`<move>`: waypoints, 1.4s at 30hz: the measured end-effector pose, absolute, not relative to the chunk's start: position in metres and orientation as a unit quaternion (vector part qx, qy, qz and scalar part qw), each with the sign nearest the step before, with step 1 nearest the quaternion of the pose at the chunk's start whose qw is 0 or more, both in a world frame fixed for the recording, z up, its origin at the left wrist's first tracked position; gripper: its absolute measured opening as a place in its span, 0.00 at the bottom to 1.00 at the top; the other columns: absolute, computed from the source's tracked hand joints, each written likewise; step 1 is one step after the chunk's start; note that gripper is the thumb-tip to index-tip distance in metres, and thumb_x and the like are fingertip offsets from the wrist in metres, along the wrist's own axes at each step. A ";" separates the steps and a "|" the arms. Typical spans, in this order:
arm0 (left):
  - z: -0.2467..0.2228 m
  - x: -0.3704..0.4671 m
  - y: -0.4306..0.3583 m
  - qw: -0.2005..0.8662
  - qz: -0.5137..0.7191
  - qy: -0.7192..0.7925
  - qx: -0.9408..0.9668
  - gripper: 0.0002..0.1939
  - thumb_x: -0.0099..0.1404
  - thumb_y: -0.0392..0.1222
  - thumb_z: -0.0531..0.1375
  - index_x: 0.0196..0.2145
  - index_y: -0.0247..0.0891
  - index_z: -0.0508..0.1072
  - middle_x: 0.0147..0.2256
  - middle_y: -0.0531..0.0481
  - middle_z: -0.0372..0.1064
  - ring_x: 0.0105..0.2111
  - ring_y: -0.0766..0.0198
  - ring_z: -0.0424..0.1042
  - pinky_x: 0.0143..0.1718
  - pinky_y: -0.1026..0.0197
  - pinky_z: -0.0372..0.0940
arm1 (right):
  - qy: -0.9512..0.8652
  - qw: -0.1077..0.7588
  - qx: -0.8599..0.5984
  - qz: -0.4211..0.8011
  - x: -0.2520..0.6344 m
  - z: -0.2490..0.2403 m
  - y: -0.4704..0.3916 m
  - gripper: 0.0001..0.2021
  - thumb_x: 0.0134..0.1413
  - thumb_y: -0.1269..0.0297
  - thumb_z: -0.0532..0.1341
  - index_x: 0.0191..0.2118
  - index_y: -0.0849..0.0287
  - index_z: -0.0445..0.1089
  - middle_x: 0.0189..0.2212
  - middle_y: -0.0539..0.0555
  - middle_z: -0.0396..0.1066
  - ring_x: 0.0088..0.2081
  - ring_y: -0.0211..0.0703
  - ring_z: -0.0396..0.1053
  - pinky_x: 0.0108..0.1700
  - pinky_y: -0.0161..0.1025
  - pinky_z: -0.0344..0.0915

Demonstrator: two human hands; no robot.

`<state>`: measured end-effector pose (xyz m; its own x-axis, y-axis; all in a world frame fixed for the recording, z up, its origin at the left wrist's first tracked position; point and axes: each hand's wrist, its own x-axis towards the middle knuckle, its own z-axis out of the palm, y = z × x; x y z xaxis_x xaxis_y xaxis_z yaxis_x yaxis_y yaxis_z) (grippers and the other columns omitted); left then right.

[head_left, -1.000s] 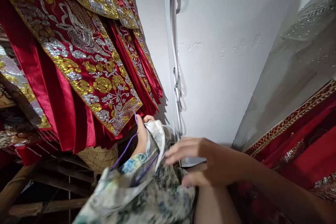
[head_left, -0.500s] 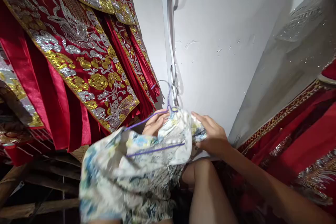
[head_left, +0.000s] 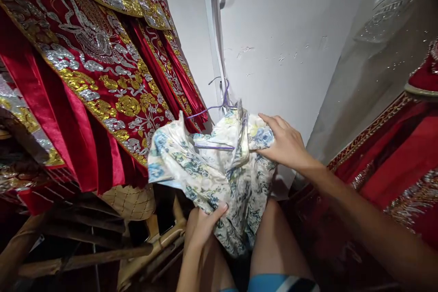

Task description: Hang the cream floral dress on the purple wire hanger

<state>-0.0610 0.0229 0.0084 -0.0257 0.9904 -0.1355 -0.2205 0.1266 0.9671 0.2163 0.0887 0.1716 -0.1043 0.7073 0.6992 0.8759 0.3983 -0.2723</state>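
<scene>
A white blouse with blue and yellow flowers [head_left: 205, 182] hangs on a purple wire hanger [head_left: 207, 110] in front of me. The hanger's hook stands above the collar, and its lower bar shows through the neck opening. My right hand [head_left: 285, 143] grips the sleeve on the right side, thumb below and fingers above. Lower down, my left hand [head_left: 207, 226] holds the front of the blouse, with the thumb on top and the other fingers hidden under the cloth. The left sleeve sticks out freely.
Red costumes with gold and silver sequins [head_left: 126, 105] hang at the left. Another red beaded garment [head_left: 386, 159] is at the right. A grey strap [head_left: 216, 32] runs down the white wall [head_left: 280, 18]. Bamboo furniture [head_left: 153, 255] stands at the lower left, beside a woven item [head_left: 132, 200].
My left hand has moved from behind the collar down to the blouse's front. The blouse has swung right and spread out, with its collar higher. My right hand stays at the sleeve, slightly higher.
</scene>
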 end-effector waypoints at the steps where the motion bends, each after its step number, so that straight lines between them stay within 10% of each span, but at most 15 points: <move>1: 0.005 -0.055 0.017 0.551 0.544 0.489 0.402 0.42 0.44 0.53 0.76 0.56 0.38 0.74 0.53 0.37 0.75 0.63 0.40 0.64 0.68 0.43 0.53 | -0.730 0.406 -0.542 -0.091 0.218 0.159 0.086 0.42 0.47 0.54 0.69 0.69 0.54 0.58 0.58 0.62 0.67 0.59 0.65 0.65 0.53 0.55 0.66; 12: -0.007 -0.009 -0.015 0.538 0.592 0.477 0.364 0.39 0.51 0.53 0.73 0.59 0.41 0.71 0.62 0.41 0.67 0.68 0.44 0.55 0.70 0.47 0.49 | -0.356 0.690 -0.558 0.293 0.165 -0.016 0.012 0.17 0.51 0.46 0.66 0.33 0.56 0.72 0.26 0.51 0.69 0.28 0.46 0.66 0.30 0.42 0.64; 27: -0.012 0.004 -0.024 0.459 0.568 0.535 0.425 0.38 0.56 0.56 0.69 0.61 0.42 0.69 0.59 0.41 0.69 0.67 0.43 0.57 0.70 0.47 0.50 | -0.479 0.624 -0.485 0.381 0.121 0.035 0.007 0.14 0.60 0.50 0.63 0.33 0.57 0.70 0.24 0.51 0.69 0.28 0.42 0.65 0.30 0.37 0.62; 33: -0.005 -0.009 -0.016 0.055 0.669 0.575 0.467 0.43 0.62 0.47 0.67 0.68 0.46 0.52 0.69 0.39 0.50 0.69 0.46 0.52 0.67 0.47 0.54 | -0.419 0.629 -0.456 0.469 0.112 0.032 -0.001 0.19 0.56 0.46 0.66 0.33 0.60 0.73 0.19 0.47 0.63 0.21 0.34 0.55 0.23 0.33 0.53; 42: 0.023 -0.008 0.013 0.017 0.605 0.435 0.667 0.12 0.68 0.32 0.59 0.48 0.40 0.70 0.44 0.45 0.71 0.46 0.57 0.71 0.50 0.54 0.65 | -0.461 0.548 -0.380 0.585 0.103 0.063 0.004 0.16 0.50 0.52 0.69 0.27 0.61 0.71 0.15 0.46 0.62 0.19 0.33 0.57 0.24 0.33 0.52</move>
